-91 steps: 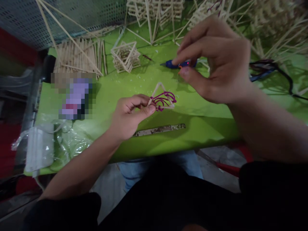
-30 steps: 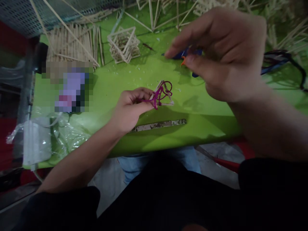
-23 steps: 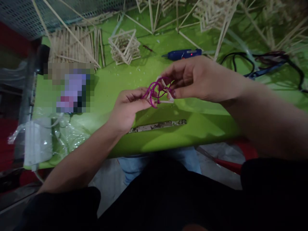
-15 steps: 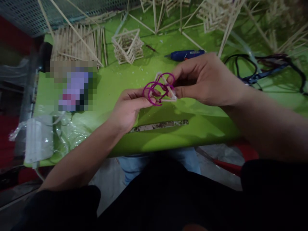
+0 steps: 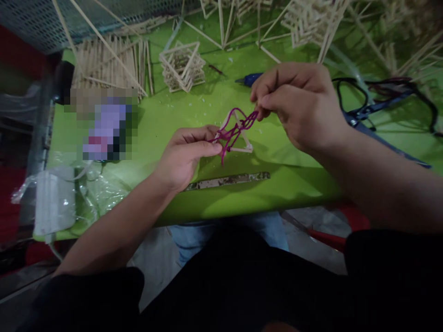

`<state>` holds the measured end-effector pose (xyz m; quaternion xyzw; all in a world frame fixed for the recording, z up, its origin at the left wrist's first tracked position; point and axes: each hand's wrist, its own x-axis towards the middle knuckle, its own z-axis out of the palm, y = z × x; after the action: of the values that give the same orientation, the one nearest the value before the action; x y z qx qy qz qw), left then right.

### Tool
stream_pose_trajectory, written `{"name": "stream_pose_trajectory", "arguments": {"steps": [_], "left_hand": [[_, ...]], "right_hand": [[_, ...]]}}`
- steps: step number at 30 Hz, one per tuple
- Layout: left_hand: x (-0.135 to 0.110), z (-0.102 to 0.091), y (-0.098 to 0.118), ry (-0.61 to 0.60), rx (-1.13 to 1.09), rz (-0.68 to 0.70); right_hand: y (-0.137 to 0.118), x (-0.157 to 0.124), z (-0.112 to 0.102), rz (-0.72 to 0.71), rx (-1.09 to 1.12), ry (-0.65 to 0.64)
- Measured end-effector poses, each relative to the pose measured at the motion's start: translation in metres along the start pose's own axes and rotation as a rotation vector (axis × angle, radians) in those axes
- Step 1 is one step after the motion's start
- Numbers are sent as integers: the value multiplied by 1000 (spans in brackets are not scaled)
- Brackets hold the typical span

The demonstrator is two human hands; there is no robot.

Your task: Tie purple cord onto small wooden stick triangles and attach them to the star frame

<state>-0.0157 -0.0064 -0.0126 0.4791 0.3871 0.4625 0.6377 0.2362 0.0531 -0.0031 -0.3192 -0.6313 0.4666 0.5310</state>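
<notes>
A small frame of pale wooden sticks (image 5: 242, 149) is pinched at its left corner between the thumb and fingers of my left hand (image 5: 188, 154). Purple cord (image 5: 238, 127) loops around and across this frame, and a short end hangs below my left thumb. My right hand (image 5: 294, 101) is closed, its thumb and fingertips gripping the cord's loops up and to the right of the frame. Behind my right hand lies a blue glue gun (image 5: 246, 80), mostly covered. Below the frame, a thin mottled strip (image 5: 228, 180) rests on the green table (image 5: 297, 184).
A stacked stick structure (image 5: 182, 67) stands behind my left hand. Loose sticks (image 5: 107, 62) lie at the back left, with larger stick structures (image 5: 308, 23) at the back right. Scissors (image 5: 377, 108) lie at right. A blurred-out phone-like object (image 5: 107, 124) and a white box (image 5: 54, 200) are at left.
My right hand has moved up and right, drawing the purple loops out from round coils into a narrow bundle. The left hand keeps its place with the stick frame.
</notes>
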Motion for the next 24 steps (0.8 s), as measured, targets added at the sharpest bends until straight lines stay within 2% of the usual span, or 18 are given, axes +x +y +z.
{"name": "stream_pose_trajectory", "arguments": {"steps": [2,5,7,9,13,17,20,24], "left_hand": [[0,0,0,-6,18,-3],[0,1,2,1,62,-9],[1,2,4,-4,64,-18],[1,2,5,-11,45,-25],[0,2,6,-9,47,-36],[-2,3,8,-35,53,-22],[-2,4,10,-42,43,-30],[-3,4,12,-56,52,-28]], "right_hand": [[-1,0,1,118,103,-20],[-8,1,-4,239,245,-196],[-14,2,-9,210,261,-336],[-18,3,-13,158,211,-415],[-18,5,-10,184,148,-320],[-13,9,-7,267,228,-137],[-14,19,-17,331,214,9],[-26,46,-42,181,-54,-15]]}}
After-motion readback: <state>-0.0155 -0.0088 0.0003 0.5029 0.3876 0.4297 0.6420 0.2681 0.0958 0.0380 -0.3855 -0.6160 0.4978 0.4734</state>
